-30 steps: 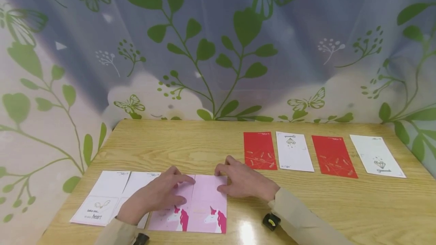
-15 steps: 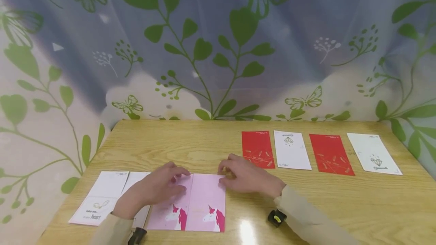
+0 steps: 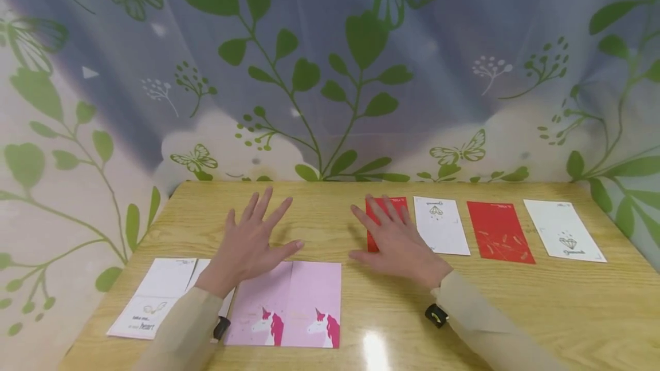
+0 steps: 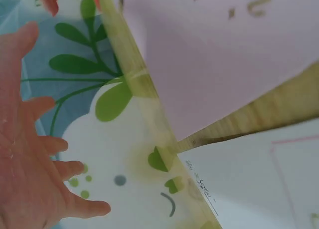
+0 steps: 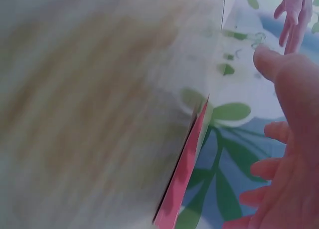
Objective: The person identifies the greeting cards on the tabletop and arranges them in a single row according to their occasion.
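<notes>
Two pink unicorn cards (image 3: 314,293) lie side by side at the front of the wooden table. My left hand (image 3: 250,251), fingers spread, is raised over the far left corner of the pink pair and holds nothing; the left wrist view shows its splayed fingers apart from the pink card (image 4: 209,64). To the right, my right hand (image 3: 399,245) is also spread and bare, in front of a red card (image 3: 372,239) that it partly covers. In the right wrist view the red card (image 5: 182,179) lies beyond the fingers. Left of the pink pair, white cards (image 3: 146,302) are partly hidden by my left forearm.
Along the right back lie a white card (image 3: 443,228), another red card (image 3: 500,231) and a further white card (image 3: 564,231). Behind the table (image 3: 464,314) hangs a curtain (image 3: 330,73) with leaves and butterflies.
Both hands have left the top edge of the pink cards. They have lifted away and spread their fingers, the right one moving rightward. The cards stay where they were.
</notes>
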`<state>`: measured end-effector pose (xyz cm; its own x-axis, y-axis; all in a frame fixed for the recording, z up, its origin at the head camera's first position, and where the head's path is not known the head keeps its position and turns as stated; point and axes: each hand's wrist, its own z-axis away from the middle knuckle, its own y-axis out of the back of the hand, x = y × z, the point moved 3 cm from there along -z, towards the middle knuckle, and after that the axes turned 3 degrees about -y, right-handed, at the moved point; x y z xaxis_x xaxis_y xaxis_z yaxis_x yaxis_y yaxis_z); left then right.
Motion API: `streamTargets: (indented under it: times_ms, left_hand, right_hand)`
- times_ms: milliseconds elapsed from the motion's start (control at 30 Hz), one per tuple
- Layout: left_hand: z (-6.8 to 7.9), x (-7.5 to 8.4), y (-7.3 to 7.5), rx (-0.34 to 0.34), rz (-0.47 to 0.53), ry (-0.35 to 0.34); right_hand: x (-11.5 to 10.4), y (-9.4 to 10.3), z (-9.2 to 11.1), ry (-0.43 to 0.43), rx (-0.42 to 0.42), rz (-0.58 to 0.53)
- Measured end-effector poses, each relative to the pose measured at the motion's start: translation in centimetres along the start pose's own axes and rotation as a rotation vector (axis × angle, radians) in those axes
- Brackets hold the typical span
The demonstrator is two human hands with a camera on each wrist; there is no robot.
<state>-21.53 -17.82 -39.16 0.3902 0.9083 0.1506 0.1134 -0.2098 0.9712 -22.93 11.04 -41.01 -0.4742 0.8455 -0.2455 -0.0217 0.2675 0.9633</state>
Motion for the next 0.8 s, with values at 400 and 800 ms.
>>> streamTargets:
  times_ms: [400, 800]
  left_hand:
    - [-2.9, 1.1, -1.4, -0.09, 0.07, 0.003]
    - [-6.1, 3.6, -3.1, -0.143, 0.143, -0.059]
  right_hand:
    - [4.1, 0.7, -0.4, -0.12, -0.028, 0.015]
    - [8.1, 1.4, -0.5, -0.14, -0.041, 0.003]
